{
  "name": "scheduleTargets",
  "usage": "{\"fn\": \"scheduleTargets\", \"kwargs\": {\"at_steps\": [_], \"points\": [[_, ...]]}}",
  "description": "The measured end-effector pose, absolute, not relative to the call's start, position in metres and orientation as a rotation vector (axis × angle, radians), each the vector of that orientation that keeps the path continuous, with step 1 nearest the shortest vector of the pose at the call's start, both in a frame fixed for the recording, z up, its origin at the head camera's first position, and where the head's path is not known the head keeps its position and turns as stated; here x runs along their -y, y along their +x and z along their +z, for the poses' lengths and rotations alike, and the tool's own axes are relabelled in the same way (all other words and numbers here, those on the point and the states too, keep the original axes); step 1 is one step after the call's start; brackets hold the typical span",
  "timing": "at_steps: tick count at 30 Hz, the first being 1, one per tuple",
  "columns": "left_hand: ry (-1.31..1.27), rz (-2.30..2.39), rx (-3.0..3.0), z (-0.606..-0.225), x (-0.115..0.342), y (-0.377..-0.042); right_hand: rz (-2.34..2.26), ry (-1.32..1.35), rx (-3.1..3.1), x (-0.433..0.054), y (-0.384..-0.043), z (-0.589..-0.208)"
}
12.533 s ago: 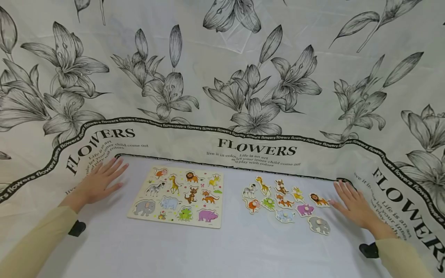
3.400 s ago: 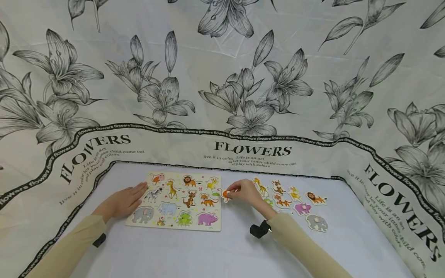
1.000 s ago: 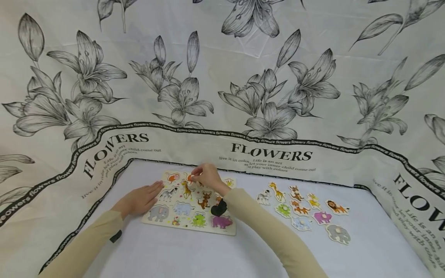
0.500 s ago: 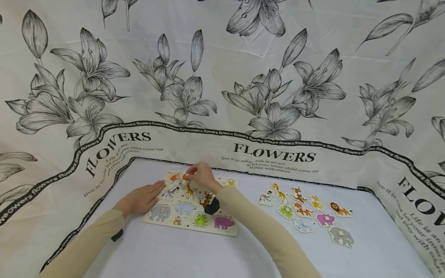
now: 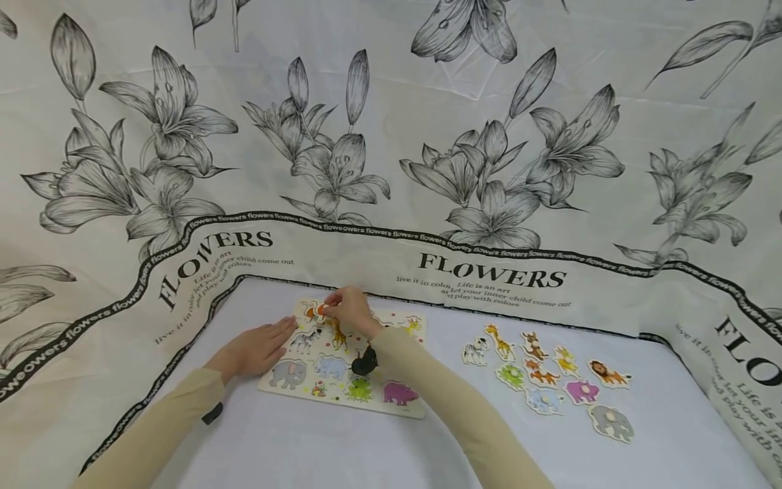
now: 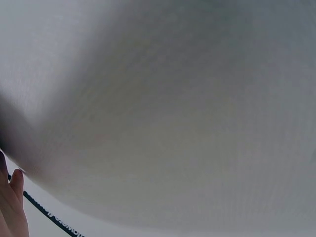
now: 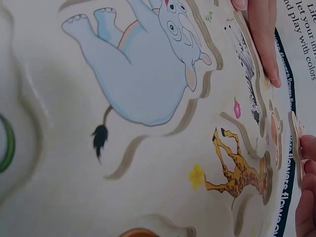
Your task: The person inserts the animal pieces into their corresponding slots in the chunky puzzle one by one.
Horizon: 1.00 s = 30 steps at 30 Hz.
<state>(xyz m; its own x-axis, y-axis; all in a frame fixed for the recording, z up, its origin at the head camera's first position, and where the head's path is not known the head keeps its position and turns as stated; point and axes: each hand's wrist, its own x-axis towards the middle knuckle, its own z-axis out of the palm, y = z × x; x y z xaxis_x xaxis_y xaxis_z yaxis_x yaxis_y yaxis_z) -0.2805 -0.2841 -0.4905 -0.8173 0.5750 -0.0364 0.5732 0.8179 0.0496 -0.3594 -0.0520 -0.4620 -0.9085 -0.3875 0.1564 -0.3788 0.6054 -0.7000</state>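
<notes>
A flat puzzle board [image 5: 332,399] with printed animal recesses lies on the white cloth. My left hand [image 5: 256,350] rests with straight fingers along its left edge; the fingers [image 7: 264,44] also show at the top of the right wrist view. With thumb and fingertips, my right hand [image 5: 354,311] pinches the orange monkey puzzle piece [image 5: 320,310] over the board's far left corner. In the right wrist view that piece [image 7: 296,136] is tilted on edge, close to the monkey recess [image 7: 275,133]. My right hand and sleeve hide the lion recess and some right-hand recesses.
Several loose animal pieces lie right of the board, among them a zebra [image 5: 474,350], a giraffe [image 5: 501,341], a lion [image 5: 609,373] and an elephant [image 5: 612,422]. Behind the table hangs a flower-printed cloth [image 5: 342,255]. The left wrist view is mostly blurred pale cloth.
From lying apart at the sides, my left hand came onto the board's edge. My right hand took the monkey piece from the loose ones and carried it left to the far left corner.
</notes>
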Motion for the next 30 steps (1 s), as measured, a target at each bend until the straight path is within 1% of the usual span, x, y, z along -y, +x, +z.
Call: {"fn": "scheduleTargets", "kwargs": {"at_steps": [10, 18, 30], "points": [[0.946, 0.037, -2.949, -0.491, 0.285, -0.282, -1.284, -0.621, -2.759, 0.061, -0.367, -0.471], [0.949, 0.023, -2.948, -0.488, 0.283, -0.280, -1.204, -0.594, -2.848, 0.070, -0.370, -0.474], [0.961, -0.010, -2.955, -0.493, 0.285, -0.283, -1.252, -0.541, -2.812, 0.079, -0.371, -0.478]]}}
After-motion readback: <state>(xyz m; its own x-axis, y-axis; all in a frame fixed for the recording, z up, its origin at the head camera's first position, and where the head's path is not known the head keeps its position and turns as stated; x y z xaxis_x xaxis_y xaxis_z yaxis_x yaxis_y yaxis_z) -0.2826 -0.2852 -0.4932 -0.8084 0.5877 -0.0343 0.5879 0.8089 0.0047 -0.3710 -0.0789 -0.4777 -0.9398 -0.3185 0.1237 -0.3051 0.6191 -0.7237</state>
